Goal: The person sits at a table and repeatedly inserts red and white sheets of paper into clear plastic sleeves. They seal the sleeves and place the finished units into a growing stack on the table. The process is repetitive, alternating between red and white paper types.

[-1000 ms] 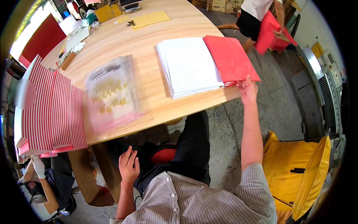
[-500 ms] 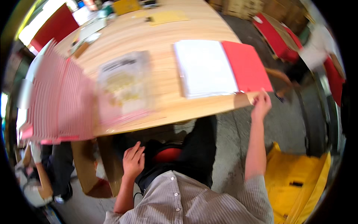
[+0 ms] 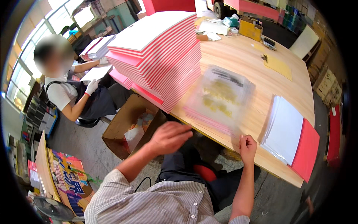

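My right hand (image 3: 248, 148) is closed in a pinch at the near right corner of a pile of clear plastic sleeves (image 3: 223, 99) with yellow and black print, seemingly on the top sleeve's edge; blur hides the exact grip. My left hand (image 3: 169, 138) hovers open just off the table's front edge, fingers stretched toward the sleeves and holding nothing. Pink-edged sheets (image 3: 209, 120) show beneath the sleeves. Right of my right hand lie a stack of white sheets (image 3: 281, 128) and a red cover (image 3: 306, 149).
A tall stack of red-and-white-edged boards (image 3: 160, 63) stands left on the wooden table (image 3: 257, 56). Below it sits an open cardboard box (image 3: 112, 138). A seated co-worker (image 3: 80, 89) with white gloves handles a white sheet. A yellow clipboard (image 3: 278, 67) lies farther back.
The view has swung left. My right hand has left the red cover and moved to the clear sleeves. My left hand has risen from my lap to the table edge.
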Demonstrator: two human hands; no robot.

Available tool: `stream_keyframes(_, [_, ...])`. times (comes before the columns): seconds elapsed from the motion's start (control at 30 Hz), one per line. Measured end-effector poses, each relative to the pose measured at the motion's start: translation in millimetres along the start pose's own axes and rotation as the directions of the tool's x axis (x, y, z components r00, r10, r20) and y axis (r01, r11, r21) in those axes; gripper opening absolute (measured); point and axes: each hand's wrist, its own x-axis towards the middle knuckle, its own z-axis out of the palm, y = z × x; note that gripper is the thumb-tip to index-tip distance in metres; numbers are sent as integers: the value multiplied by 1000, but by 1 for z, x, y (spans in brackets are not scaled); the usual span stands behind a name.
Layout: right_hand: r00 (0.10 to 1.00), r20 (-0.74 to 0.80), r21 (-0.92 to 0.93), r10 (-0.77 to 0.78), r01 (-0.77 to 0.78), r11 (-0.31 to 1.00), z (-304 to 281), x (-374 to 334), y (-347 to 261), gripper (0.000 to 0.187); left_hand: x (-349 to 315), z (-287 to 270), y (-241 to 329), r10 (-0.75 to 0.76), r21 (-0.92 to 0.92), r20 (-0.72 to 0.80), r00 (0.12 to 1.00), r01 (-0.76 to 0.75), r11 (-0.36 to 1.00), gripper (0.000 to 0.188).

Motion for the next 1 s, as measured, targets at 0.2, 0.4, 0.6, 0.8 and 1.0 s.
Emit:
stream_keyframes(0.2, [999, -14, -24, 30, -31, 999, -5, -4, -6, 34, 54, -134, -71, 43, 415, -251, 967, 67, 907, 17])
stream_keyframes(0.4, [1000, 13, -30, 20, -20, 999, 1, -2, -9, 32, 121, -196, -151, -267, 166, -9, 964, 265, 950, 36])
stream_keyframes(0.6, [1000, -18, -50, 9, -10, 999, 0, -2, -7, 32, 145, -210, -167, -366, 98, 271, 890, 353, 931, 37])
stream_keyframes(0.8, [1000, -23, -20, 8, -9, 1000, -2, -3, -3, 32, 147, -210, -173, -362, 94, 313, 878, 350, 932, 32])
stream_keyframes(1.0, [999, -31, -2, 9, -9, 1000, -2, -2, -1, 31, 146, -209, -175, -330, -46, 271, 904, 354, 934, 30])
